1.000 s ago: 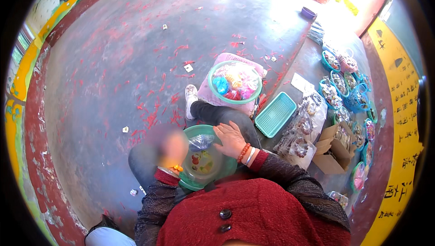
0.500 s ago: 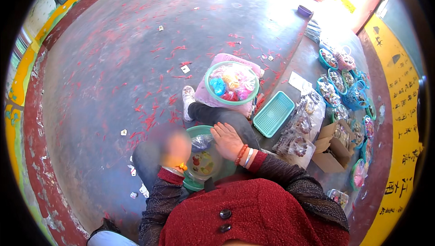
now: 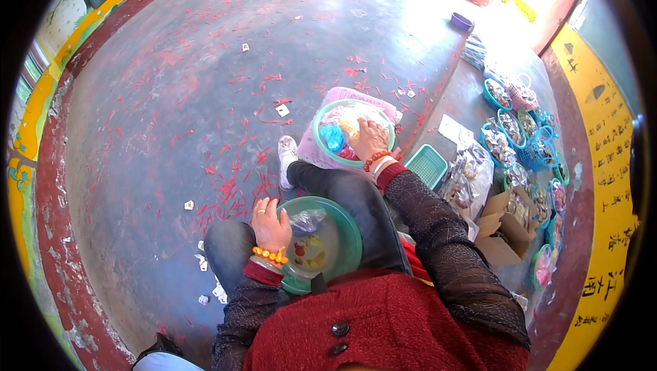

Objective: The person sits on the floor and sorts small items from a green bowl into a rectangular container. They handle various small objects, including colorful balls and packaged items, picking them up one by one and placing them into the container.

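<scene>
R hand [image 3: 370,140] outstretched, palm dn (over basin [image 3: 333,156])

Right fingers [image 3: 361,127] reach into a pale-rimmed basin [image 3: 317,138] of colourful bundles [image 3: 333,138] — left fingers [image 3: 262,211] beside a green basin [image 3: 350,244].

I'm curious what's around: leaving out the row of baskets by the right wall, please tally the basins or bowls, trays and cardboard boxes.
Basins or bowls: 3 (green basin, filled basin, purple bowl)
Trays: 1 (turquoise tray)
Cardboard boxes: 1 (open box)
Total: 5

Grey floor [image 3: 150,118]: red scraps [image 3: 351,71], white pieces [image 3: 282,110]; right side, green tray [image 3: 426,166], cardboard box [image 3: 497,250], blue basket [image 3: 538,157].
</scene>
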